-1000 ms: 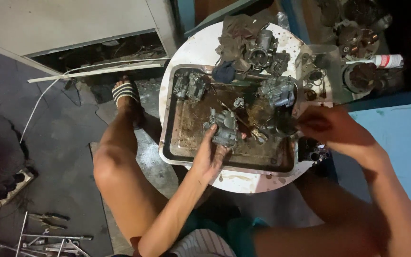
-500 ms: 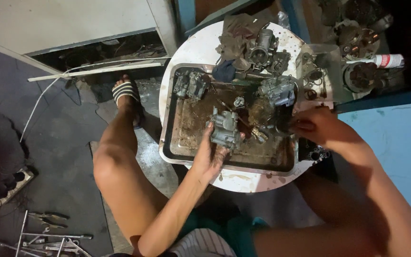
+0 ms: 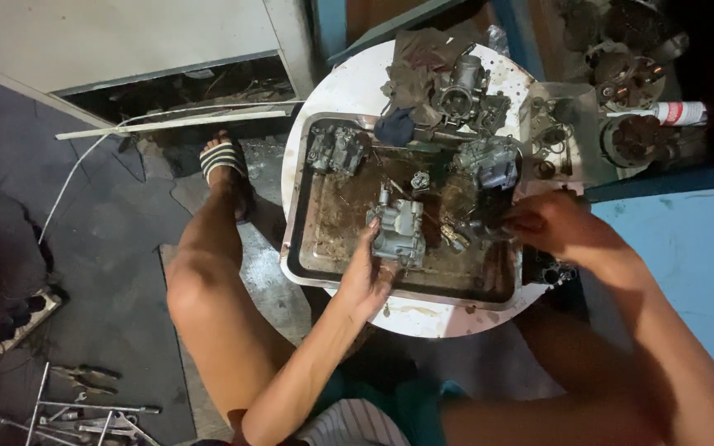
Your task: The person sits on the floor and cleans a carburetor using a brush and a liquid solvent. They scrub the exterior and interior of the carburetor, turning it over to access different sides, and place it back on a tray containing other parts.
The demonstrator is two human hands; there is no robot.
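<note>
Right hand (image 3: 559, 227) has dropped from above the tray edge onto the dark part (image 3: 489, 216) at the right side of the tray (image 3: 316, 268); a second ago it hung higher and clear of it. Its fingers are now curled on that part, so the work has shifted to that piece.

Left hand (image 3: 369, 277) hasn't moved: fingers spread against the near side of the grey carburetor body (image 3: 397, 230), which sits mid-tray and is being steadied.

More carburetors lie beyond the fingertips on the round white table (image 3: 423, 318).

Only package: a white spray can with a red band (image 3: 675, 111), lying on its side far right, well beyond the right fingers. Label unreadable.
</note>
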